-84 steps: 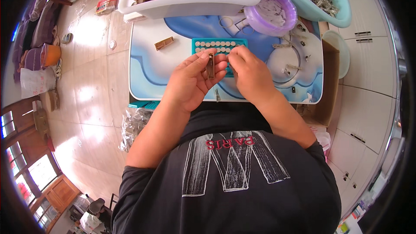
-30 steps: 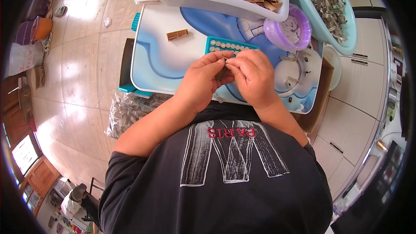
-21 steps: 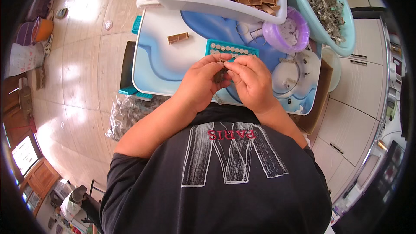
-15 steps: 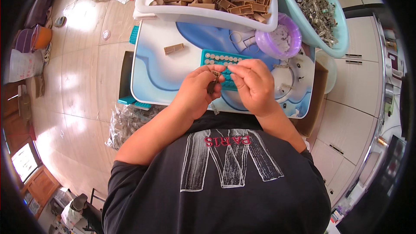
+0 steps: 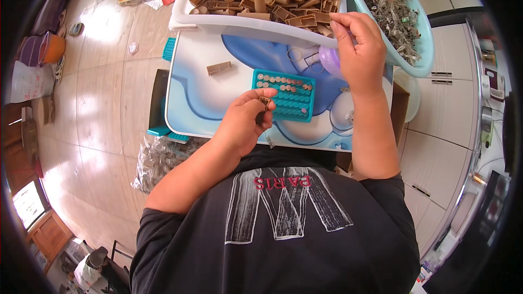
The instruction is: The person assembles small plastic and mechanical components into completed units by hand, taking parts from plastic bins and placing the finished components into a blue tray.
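My left hand (image 5: 245, 115) is closed around a small brown plastic casing (image 5: 263, 100), mostly hidden by the fingers. It hovers at the lower left edge of a turquoise pocketed tray (image 5: 294, 100). Small round silvery discs (image 5: 280, 80) fill the tray's far rows, and a single one sits near its lower right. My right hand (image 5: 360, 49) is raised over the right corner of a white bin (image 5: 245, 20). There its thumb and forefinger come together at the end of a brown plastic shell (image 5: 322, 18), one of many heaped in the bin.
A lone brown shell (image 5: 219, 68) lies on the blue-and-white table (image 5: 193, 100). A purple bowl (image 5: 328, 61) is partly behind my right hand, with scissors (image 5: 311, 59) beside it. Right of the bin stands a light-blue basin (image 5: 427, 38) of wrapped parts. A clear bag (image 5: 163, 158) lies left below the table.
My right hand has left the spot beside my left hand and moved up and right to the bin's corner. The left hand keeps its brown casing and has dropped slightly left.
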### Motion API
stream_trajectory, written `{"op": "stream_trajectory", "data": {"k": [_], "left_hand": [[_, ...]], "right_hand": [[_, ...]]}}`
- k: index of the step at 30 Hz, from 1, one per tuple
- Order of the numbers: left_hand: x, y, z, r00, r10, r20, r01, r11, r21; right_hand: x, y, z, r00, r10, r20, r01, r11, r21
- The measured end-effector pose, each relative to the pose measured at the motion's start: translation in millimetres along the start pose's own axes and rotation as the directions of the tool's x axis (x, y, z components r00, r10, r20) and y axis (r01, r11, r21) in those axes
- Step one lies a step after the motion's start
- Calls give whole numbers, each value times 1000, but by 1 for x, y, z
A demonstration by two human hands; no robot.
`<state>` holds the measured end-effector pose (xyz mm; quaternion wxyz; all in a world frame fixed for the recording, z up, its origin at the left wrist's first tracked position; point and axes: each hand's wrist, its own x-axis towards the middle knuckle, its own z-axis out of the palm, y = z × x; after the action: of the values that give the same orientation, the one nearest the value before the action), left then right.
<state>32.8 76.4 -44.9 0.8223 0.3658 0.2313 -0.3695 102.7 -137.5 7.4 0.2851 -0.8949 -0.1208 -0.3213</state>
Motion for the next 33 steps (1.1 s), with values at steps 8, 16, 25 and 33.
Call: {"op": "stream_trajectory", "data": {"k": [8, 16, 25, 33], "left_hand": [[2, 0, -8, 999, 38, 35, -36, 998, -56], [1, 0, -1, 1000, 14, 24, -13, 999, -32], [0, -2, 0, 997, 52, 61, -52, 999, 1], [3, -9, 0, 990, 90, 107, -104, 986, 129]], "right_hand": [[-48, -42, -10, 967, -38, 252, -20, 975, 222], [-128, -24, -7, 859, 147, 490, -161, 987, -15], [-131, -27, -9, 862, 186, 472, -198, 980, -25], [-98, -59, 12, 918, 222, 328, -338, 870, 359]]}}
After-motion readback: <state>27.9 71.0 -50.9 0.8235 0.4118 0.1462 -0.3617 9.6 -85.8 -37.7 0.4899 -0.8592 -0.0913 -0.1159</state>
